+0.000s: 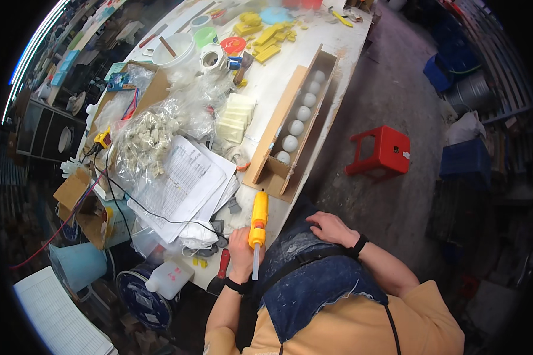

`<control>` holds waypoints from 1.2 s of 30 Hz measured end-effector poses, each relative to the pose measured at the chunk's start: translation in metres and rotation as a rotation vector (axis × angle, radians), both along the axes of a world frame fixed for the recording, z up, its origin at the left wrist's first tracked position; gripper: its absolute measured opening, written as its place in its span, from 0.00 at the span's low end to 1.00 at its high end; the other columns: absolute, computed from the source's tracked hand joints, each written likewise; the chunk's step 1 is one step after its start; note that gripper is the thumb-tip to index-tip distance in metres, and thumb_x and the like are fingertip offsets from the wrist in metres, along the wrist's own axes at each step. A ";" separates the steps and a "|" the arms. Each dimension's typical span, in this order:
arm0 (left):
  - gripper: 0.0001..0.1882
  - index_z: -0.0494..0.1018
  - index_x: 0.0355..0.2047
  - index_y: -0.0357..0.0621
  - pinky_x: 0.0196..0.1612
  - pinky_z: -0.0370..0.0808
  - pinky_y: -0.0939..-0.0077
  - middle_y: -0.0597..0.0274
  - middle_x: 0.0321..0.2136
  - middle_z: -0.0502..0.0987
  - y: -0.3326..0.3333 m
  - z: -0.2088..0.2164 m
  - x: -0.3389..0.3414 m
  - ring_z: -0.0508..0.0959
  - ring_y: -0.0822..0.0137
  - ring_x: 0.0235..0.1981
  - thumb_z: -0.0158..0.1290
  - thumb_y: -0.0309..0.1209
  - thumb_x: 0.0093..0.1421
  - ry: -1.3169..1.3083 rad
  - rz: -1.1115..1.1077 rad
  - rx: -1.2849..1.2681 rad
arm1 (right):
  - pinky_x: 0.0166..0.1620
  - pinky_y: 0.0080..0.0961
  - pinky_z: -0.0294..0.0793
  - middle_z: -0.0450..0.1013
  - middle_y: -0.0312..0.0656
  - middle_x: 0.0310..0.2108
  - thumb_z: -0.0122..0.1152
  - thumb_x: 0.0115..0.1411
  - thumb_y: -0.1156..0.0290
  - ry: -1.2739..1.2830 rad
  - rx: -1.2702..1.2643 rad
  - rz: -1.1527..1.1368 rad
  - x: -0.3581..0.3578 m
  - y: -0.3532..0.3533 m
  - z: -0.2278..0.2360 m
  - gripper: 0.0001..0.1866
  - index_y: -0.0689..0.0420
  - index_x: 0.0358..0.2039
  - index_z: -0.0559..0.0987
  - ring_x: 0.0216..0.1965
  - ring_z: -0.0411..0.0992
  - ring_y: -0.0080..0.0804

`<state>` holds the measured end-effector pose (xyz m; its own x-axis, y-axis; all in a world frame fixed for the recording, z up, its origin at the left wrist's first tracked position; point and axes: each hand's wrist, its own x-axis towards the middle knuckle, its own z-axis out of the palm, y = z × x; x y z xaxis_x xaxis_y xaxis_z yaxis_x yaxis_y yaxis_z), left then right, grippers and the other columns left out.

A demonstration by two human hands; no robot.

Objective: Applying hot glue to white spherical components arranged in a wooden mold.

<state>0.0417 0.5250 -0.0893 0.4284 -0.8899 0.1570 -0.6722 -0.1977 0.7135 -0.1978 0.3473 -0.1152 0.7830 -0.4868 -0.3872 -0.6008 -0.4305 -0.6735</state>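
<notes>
My left hand [240,254] is closed round the handle of a yellow hot glue gun [259,213] at the table's near edge. A translucent glue stick [256,263] sticks out of its rear end. The nozzle points away from me, close to the near end of a long cardboard trough [270,139]. Several white balls [296,127] lie in a row inside the trough. My right hand [331,228] rests on the blue apron [296,239] over my lap, its fingers loosely spread and nothing in them.
Left of the trough lie paper sheets [186,177], a plastic bag of small pale pieces [142,142] and cream blocks [237,118]. A black cable [142,201] crosses the papers. Yellow pieces [269,44] and a white bucket [175,53] stand farther back. A red stool [380,152] is on the floor at right.
</notes>
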 end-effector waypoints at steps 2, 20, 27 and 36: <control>0.17 0.73 0.34 0.38 0.40 0.70 0.57 0.49 0.31 0.75 0.000 -0.005 0.001 0.72 0.44 0.34 0.54 0.22 0.40 0.044 -0.001 0.041 | 0.49 0.38 0.76 0.76 0.52 0.43 0.59 0.59 0.70 0.000 -0.005 -0.001 -0.001 0.000 0.000 0.18 0.60 0.49 0.79 0.44 0.77 0.46; 0.13 0.74 0.33 0.35 0.42 0.73 0.55 0.43 0.31 0.76 0.007 0.003 0.005 0.76 0.41 0.36 0.57 0.29 0.47 0.368 0.035 0.360 | 0.53 0.41 0.73 0.76 0.51 0.46 0.58 0.58 0.68 -0.008 0.056 0.040 0.013 -0.007 0.007 0.18 0.59 0.48 0.79 0.49 0.74 0.50; 0.27 0.69 0.56 0.34 0.56 0.71 0.72 0.52 0.46 0.80 0.015 0.055 -0.001 0.79 0.62 0.49 0.57 0.29 0.56 0.768 0.172 0.357 | 0.49 0.29 0.76 0.77 0.47 0.45 0.62 0.61 0.67 -0.071 0.412 0.140 0.035 -0.020 0.066 0.20 0.60 0.52 0.78 0.43 0.78 0.34; 0.30 0.66 0.57 0.37 0.52 0.70 0.62 0.43 0.46 0.71 -0.001 0.096 -0.038 0.73 0.50 0.48 0.60 0.33 0.56 0.449 0.127 0.254 | 0.54 0.25 0.74 0.73 0.47 0.51 0.59 0.68 0.58 -0.167 1.148 0.217 0.101 -0.001 0.102 0.28 0.65 0.59 0.68 0.49 0.74 0.28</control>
<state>0.0036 0.5238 0.0064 0.5108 -0.8127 -0.2802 -0.2710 -0.4616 0.8447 -0.0967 0.3463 -0.0127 0.8889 0.2295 -0.3965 -0.4574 0.3964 -0.7960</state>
